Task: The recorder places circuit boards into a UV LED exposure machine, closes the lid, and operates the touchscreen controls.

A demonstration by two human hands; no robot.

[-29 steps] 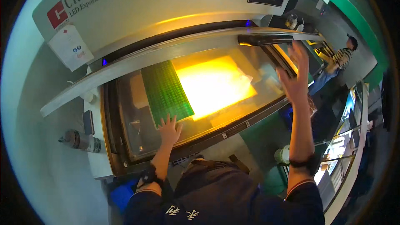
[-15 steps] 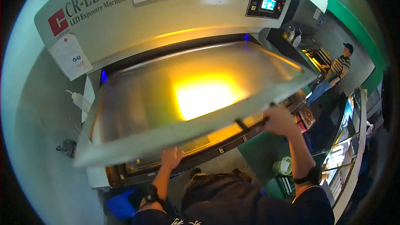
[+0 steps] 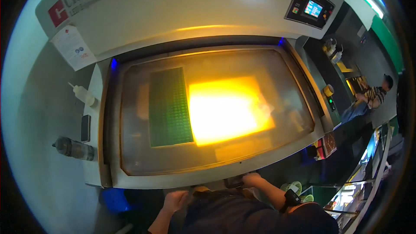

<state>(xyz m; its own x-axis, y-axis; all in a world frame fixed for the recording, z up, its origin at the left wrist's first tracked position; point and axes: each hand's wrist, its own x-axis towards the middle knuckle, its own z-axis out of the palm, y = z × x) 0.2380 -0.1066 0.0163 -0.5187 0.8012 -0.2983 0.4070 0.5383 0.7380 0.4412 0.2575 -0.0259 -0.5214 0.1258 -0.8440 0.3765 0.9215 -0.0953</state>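
Lowering the pale-framed translucent cover (image 3: 182,180) over the green rectangular panel (image 3: 170,108) looks done, our left hand (image 3: 176,200) fisted, right hand (image 3: 255,180) unclear in grip, remainder unseen.

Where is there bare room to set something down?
The film looks bare between the green panel and the front rim, as does that rim left of the left hand. The left ledge is crowded with a bottle, phone and flask; mid-rim is tight too, with the right hand by the handle.
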